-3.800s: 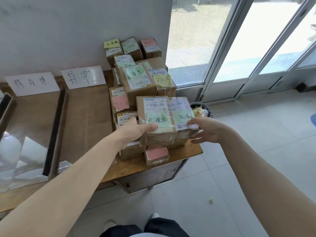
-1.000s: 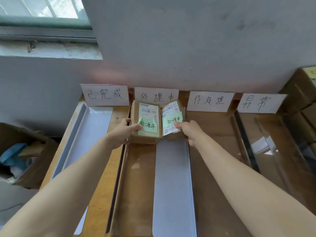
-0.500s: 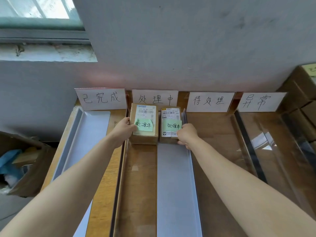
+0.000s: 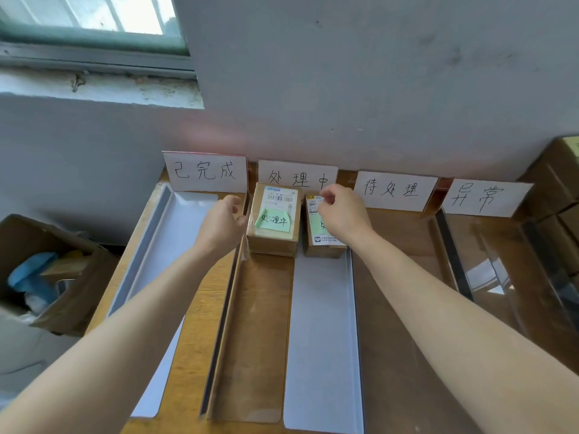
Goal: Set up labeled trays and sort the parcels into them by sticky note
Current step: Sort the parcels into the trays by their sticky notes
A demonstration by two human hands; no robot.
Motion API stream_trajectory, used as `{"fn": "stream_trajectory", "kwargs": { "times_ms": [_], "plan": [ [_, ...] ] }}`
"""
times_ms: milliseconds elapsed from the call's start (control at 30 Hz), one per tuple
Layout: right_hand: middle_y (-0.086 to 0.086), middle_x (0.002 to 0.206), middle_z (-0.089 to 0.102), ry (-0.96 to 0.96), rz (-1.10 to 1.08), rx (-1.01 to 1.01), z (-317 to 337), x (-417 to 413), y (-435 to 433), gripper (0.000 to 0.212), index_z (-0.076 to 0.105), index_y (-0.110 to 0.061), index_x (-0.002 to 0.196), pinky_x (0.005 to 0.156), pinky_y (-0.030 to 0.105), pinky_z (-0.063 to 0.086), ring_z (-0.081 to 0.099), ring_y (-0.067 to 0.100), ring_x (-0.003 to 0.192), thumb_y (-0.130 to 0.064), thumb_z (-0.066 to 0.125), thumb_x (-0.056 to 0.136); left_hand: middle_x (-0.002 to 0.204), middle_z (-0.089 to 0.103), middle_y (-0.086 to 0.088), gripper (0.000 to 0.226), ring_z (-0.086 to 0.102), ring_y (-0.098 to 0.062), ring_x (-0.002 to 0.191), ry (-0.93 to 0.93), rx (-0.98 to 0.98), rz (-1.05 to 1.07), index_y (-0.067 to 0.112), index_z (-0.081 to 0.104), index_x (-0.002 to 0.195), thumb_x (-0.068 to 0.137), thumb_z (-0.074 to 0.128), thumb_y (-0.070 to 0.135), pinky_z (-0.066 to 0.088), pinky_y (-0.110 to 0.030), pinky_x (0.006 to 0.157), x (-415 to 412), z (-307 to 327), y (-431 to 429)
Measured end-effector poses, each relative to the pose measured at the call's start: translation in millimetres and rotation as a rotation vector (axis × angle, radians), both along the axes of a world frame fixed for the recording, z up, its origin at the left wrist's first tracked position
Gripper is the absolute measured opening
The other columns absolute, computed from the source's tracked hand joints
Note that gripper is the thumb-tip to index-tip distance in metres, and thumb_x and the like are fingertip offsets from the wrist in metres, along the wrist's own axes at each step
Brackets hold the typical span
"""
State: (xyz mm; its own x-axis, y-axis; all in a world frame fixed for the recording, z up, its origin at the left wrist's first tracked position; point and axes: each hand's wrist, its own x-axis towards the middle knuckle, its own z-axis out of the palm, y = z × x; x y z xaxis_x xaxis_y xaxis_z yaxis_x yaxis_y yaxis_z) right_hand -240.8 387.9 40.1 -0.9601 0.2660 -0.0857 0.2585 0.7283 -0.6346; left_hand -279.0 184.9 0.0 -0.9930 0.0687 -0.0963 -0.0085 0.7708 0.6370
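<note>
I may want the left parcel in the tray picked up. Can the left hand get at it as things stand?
Probably yes. The left hand is right beside the left parcel, its fingers loose and holding nothing, and nothing lies between them.

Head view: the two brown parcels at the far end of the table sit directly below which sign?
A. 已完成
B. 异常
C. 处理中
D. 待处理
C: the left parcel and the right parcel stand side by side at the far end of the second tray from the left, right below the 处理中 sign.
</note>
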Motion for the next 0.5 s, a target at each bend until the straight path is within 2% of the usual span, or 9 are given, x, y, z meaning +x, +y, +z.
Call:
{"fn": "stream_trajectory", "kwargs": {
  "times_ms": [133, 200, 267, 367, 500],
  "plan": [
    [0.008, 0.122, 0.059, 0.054, 0.091, 0.057, 15.6, 8.5, -18.1, 0.028, 0.058, -0.008, 0.121, 0.086, 0.031, 0.044, 0.054, 0.022, 0.111, -0.014, 0.046, 0.096, 0.125, 0.056, -0.012, 0.040, 0.053, -0.025, 0.112, -0.005, -0.044, 0.030, 0.007, 0.047, 0.132, 0.093, 0.050, 0.012, 0.042, -0.033, 0.091, 20.0, 2.0, -18.3],
    [0.008, 0.125, 0.058, 0.095, 0.145, 0.110, 23.1, 13.8, -26.5, 0.030, 0.056, -0.008, 0.124, 0.083, 0.027, 0.043, 0.053, 0.021, 0.113, -0.016, 0.046, 0.097, 0.127, 0.055, -0.011, 0.039, 0.053, -0.024, 0.113, 0.022, -0.064, 0.022, 0.007, 0.048, 0.131, 0.093, 0.050, 0.012, 0.041, -0.033, 0.091, 29.8, 7.5, -23.2],
    [0.010, 0.127, 0.057, 0.138, 0.195, 0.178, 31.4, 20.5, -33.6, 0.033, 0.054, -0.007, 0.127, 0.087, 0.028, 0.043, 0.051, 0.021, 0.115, -0.017, 0.046, 0.097, 0.128, 0.054, -0.012, 0.038, 0.052, -0.024, 0.115, 0.068, -0.076, 0.002, 0.007, 0.047, 0.132, 0.094, 0.049, 0.012, 0.041, -0.033, 0.094, 37.7, 17.7, -25.1],
    [0.010, 0.125, 0.056, 0.220, 0.250, 0.304, 47.1, 33.0, -37.8, 0.032, 0.054, -0.007, 0.125, 0.095, 0.035, 0.039, 0.048, 0.024, 0.116, -0.019, 0.047, 0.096, 0.130, 0.052, -0.012, 0.039, 0.049, -0.026, 0.117, 0.192, -0.124, -0.064, 0.007, 0.047, 0.133, 0.094, 0.049, 0.010, 0.041, -0.036, 0.098, 46.4, 42.3, -20.9],
    [0.010, 0.121, 0.057, 0.381, 0.270, 0.442, 75.8, 57.1, -30.3, 0.028, 0.057, -0.005, 0.117, 0.092, 0.034, 0.036, 0.049, 0.026, 0.112, -0.020, 0.049, 0.095, 0.129, 0.052, -0.013, 0.038, 0.047, -0.029, 0.118, 0.389, -0.157, -0.187, 0.007, 0.049, 0.132, 0.094, 0.049, 0.010, 0.040, -0.038, 0.097, 58.7, 90.1, 3.8]
  ]
}}
